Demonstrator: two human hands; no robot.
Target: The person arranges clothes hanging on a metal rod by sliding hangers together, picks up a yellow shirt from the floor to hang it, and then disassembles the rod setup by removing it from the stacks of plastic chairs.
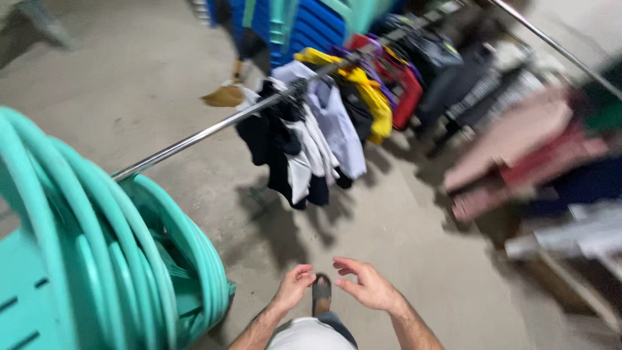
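My left hand (pixel 295 283) is loosely curled and holds nothing; my right hand (pixel 366 285) is spread open, fingers apart, also bare. Both hover above the concrete floor (pixel 402 246). Ahead, well apart from them, shirts (pixel 311 139) hang on a metal rail (pixel 194 137), with stacked teal chairs (pixel 97 253) at my left.
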